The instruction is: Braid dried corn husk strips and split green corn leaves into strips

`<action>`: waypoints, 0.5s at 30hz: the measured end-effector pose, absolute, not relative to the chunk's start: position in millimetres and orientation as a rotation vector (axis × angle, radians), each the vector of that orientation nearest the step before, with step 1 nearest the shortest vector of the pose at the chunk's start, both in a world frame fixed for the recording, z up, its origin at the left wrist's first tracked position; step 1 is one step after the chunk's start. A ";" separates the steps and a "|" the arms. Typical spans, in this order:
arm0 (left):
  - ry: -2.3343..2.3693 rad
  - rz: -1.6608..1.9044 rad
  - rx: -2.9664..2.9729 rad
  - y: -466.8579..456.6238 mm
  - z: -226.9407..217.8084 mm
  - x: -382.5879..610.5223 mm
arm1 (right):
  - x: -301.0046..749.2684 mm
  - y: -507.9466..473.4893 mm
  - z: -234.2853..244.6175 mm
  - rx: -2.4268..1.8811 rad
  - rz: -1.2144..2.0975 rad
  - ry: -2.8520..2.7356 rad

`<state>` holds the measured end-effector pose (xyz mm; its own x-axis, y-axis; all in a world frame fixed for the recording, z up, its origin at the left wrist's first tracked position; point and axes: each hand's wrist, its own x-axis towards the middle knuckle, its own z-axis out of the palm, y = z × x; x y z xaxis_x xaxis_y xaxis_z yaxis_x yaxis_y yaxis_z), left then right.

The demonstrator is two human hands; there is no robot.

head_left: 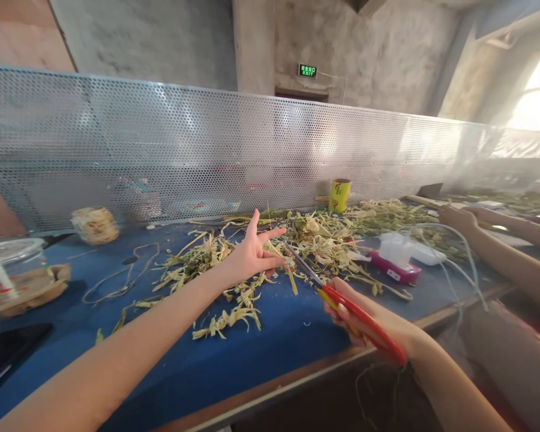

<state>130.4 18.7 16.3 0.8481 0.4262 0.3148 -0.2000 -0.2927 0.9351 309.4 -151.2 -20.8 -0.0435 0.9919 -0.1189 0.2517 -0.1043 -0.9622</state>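
Observation:
My left hand [252, 255] reaches out over the blue table [261, 354], fingers stretched apart and empty, just above a scatter of pale green and yellow plant trimmings [234, 300]. My right hand [369, 324] is closed around the red handles of a pair of scissors [342, 303]. Their thin metal blades point up and left toward my left hand's fingertips. A thicker heap of trimmings [342, 231] lies beyond the blades.
A perforated metal screen [184, 150] walls the table's far side. A yellow cup [339, 195], a white-and-pink device with cables [398, 258], a brownish bundle [94, 225], and a lidded container [13, 264] lie about. Another person's arms [499, 240] work at right.

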 end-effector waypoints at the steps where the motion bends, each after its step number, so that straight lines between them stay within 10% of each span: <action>1: 0.174 0.616 1.765 19.1 15.7 130.4 | 310.4 -151.0 -22.2 -1.466 1.205 -1.362; 15: 0.252 0.584 1.728 22.5 14.1 138.1 | 311.4 -144.6 -32.7 -1.345 1.515 -1.024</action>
<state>138.1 22.5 14.1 0.8487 0.4687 0.2451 -0.1427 -0.2433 0.9594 311.4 -144.6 -32.7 -0.0668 0.9501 -0.3048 -0.0721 -0.3092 -0.9482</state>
